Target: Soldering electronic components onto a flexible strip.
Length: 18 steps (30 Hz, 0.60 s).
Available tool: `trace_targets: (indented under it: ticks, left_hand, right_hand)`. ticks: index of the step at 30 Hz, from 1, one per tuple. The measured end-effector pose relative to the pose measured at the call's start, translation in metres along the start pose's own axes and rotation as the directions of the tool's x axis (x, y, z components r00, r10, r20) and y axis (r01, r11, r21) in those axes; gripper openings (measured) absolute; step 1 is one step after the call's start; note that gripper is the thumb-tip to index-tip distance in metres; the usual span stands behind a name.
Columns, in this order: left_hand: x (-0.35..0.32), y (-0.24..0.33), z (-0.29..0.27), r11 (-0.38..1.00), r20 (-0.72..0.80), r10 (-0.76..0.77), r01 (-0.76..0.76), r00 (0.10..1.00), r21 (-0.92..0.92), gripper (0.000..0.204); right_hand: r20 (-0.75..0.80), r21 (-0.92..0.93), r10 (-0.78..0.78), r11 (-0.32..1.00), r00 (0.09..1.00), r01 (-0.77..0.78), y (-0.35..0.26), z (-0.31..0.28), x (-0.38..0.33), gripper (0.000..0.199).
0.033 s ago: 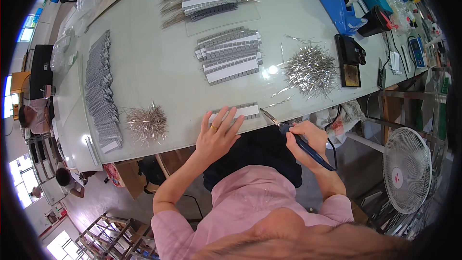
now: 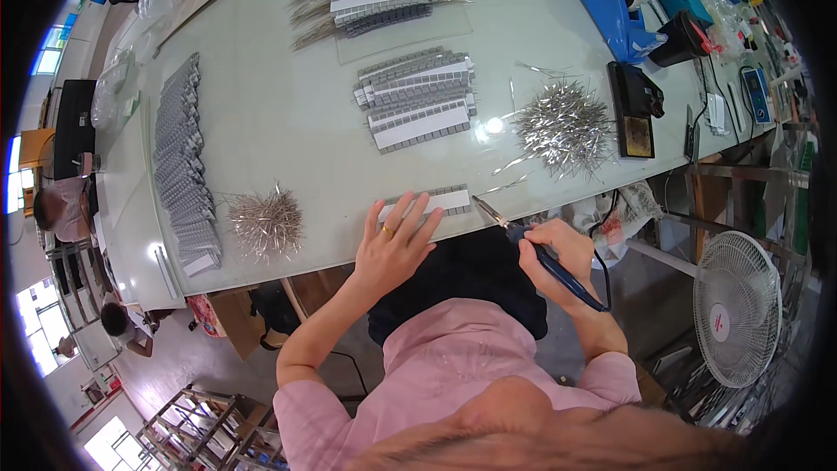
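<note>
My left hand (image 2: pixel 394 240) lies with its fingers spread over a short strip of grey segments with a white band (image 2: pixel 452 199), near the table's front edge. The fingertips press on the strip and cover its left part. In my right hand (image 2: pixel 558 253) is a soldering iron (image 2: pixel 547 263), gripped by its dark blue handle. Its metal tip points up and left, close to the strip's right end; whether it touches cannot be made out. Beyond my left hand several similar strips (image 2: pixel 418 100) lie in a row. A heap of thin shiny metal leads (image 2: pixel 565 129) sits to the right.
A second heap of leads (image 2: pixel 266 222) and a long stack of grey strips (image 2: pixel 181 166) lie at the left. More strips with leads (image 2: pixel 381 4) stand at the back. A soldering iron stand (image 2: pixel 634 109), a blue tape dispenser (image 2: pixel 610 4) and a white fan (image 2: pixel 738 308) are at the right.
</note>
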<state>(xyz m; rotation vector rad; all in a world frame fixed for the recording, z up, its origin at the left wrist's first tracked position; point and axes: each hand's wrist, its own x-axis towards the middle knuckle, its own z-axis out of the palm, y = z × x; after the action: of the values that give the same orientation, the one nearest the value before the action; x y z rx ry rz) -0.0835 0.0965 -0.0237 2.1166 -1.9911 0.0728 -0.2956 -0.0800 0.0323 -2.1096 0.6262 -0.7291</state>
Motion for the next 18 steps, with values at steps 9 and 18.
trace_targets:
  ticks: [9, 18]
  left_hand:
    - [-0.015, 0.0, -0.014, 0.989, -0.046, -0.131, 0.127, 0.99, -0.081, 0.066]
    - [-0.073, -0.046, -0.036, 0.775, -0.235, -0.594, 0.625, 0.769, 0.086, 0.063]
  right_hand:
    - [0.01, 0.188, 0.283, 0.941, 0.959, -0.28, 0.024, 0.009, -0.02, 0.01]
    - [-0.105, 0.429, 0.24, 0.886, 0.965, -0.174, 0.041, 0.008, -0.033, 0.012]
